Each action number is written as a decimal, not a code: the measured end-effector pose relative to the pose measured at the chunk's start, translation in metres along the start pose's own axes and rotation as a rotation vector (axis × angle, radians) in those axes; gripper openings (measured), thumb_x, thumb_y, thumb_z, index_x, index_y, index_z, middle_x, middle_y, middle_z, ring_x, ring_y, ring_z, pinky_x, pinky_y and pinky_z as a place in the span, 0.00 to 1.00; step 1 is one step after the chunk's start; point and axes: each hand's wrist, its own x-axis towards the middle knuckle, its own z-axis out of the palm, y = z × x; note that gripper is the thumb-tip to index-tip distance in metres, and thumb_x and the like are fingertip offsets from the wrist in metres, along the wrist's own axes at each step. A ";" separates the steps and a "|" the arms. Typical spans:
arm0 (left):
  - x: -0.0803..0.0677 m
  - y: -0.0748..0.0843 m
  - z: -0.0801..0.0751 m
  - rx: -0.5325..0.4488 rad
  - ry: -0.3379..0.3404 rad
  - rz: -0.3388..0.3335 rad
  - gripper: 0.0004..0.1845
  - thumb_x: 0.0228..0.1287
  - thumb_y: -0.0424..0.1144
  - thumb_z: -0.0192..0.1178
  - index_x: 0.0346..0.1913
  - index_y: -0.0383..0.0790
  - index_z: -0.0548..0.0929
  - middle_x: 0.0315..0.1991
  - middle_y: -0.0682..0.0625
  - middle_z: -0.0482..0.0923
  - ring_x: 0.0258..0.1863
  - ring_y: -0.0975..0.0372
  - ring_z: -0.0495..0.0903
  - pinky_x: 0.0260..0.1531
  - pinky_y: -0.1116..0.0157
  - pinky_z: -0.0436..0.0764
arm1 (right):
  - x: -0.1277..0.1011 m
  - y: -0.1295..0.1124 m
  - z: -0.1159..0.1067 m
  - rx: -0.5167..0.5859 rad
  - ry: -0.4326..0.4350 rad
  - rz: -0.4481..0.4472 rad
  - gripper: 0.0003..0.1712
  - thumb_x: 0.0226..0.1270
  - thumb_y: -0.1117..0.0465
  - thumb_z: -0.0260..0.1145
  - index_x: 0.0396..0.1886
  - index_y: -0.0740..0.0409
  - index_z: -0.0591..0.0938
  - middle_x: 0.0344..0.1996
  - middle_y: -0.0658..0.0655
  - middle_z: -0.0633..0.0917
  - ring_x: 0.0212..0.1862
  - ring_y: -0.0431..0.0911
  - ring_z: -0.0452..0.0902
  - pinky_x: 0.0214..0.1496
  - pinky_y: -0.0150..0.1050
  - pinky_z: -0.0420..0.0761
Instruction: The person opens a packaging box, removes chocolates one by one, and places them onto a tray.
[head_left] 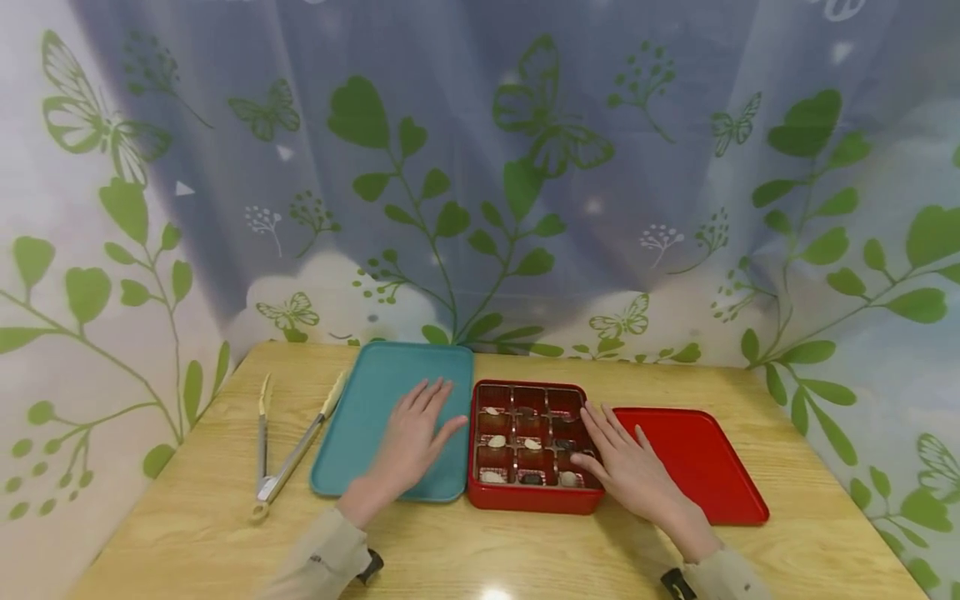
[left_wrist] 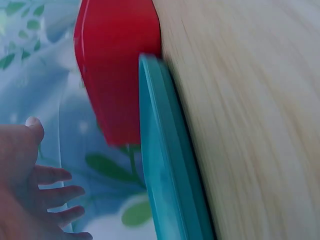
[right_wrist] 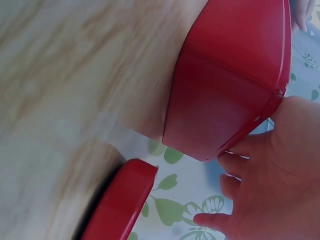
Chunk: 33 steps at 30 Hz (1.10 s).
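A red square box (head_left: 534,498) stands on the table, divided inside into several compartments. Small pale pieces (head_left: 497,442) and dark pieces (head_left: 532,479) lie in them, too small to identify. The left hand (head_left: 405,446), fingers straight and thumb spread, hovers over the teal tray (head_left: 405,367); the left wrist view shows it apart from the tray. Over the box's right edge is the right hand (head_left: 633,475), fingers extended and holding nothing. In the right wrist view its fingers are close to the box rim; whether they touch cannot be told. It partly covers the right-hand compartments.
To the right of the box lies a red lid (head_left: 701,454), partly behind the right hand. Metal tongs (head_left: 301,453) with pale tips lie spread left of the tray. A patterned curtain (head_left: 480,208) hangs along the table's back edge and sides.
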 end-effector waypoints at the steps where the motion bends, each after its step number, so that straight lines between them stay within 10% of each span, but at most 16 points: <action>1: -0.001 -0.005 -0.004 0.000 0.012 -0.014 0.34 0.75 0.53 0.57 0.74 0.34 0.69 0.72 0.36 0.68 0.73 0.40 0.62 0.71 0.39 0.62 | 0.000 0.000 0.000 0.001 -0.001 -0.004 0.46 0.77 0.37 0.53 0.82 0.60 0.54 0.81 0.60 0.52 0.80 0.60 0.46 0.74 0.73 0.49; 12: -0.026 -0.080 -0.051 0.153 0.137 -0.221 0.34 0.72 0.44 0.63 0.69 0.21 0.68 0.65 0.22 0.68 0.67 0.30 0.64 0.67 0.35 0.62 | -0.001 0.003 -0.002 0.036 -0.022 -0.010 0.47 0.77 0.36 0.53 0.82 0.59 0.53 0.81 0.60 0.50 0.80 0.61 0.44 0.73 0.73 0.46; 21: -0.046 -0.127 -0.071 0.255 -0.003 -0.539 0.48 0.73 0.54 0.58 0.71 0.11 0.55 0.65 0.11 0.55 0.64 0.21 0.58 0.58 0.27 0.64 | -0.002 0.005 0.001 0.024 -0.021 -0.005 0.47 0.77 0.36 0.53 0.82 0.59 0.53 0.81 0.60 0.49 0.81 0.60 0.45 0.73 0.73 0.48; 30: -0.046 -0.137 -0.075 0.273 -0.130 -0.611 0.56 0.72 0.57 0.57 0.61 -0.03 0.48 0.46 0.10 0.63 0.39 0.27 0.77 0.31 0.39 0.82 | 0.000 0.004 0.002 0.035 -0.021 -0.007 0.47 0.77 0.36 0.53 0.82 0.58 0.53 0.81 0.58 0.50 0.81 0.60 0.45 0.74 0.73 0.48; 33: -0.043 -0.141 -0.077 0.308 -0.185 -0.597 0.50 0.70 0.59 0.58 0.49 -0.01 0.65 0.38 0.16 0.66 0.32 0.32 0.77 0.24 0.45 0.81 | 0.001 0.003 0.002 0.036 -0.018 -0.010 0.47 0.76 0.36 0.53 0.82 0.58 0.53 0.81 0.59 0.51 0.81 0.59 0.45 0.74 0.73 0.48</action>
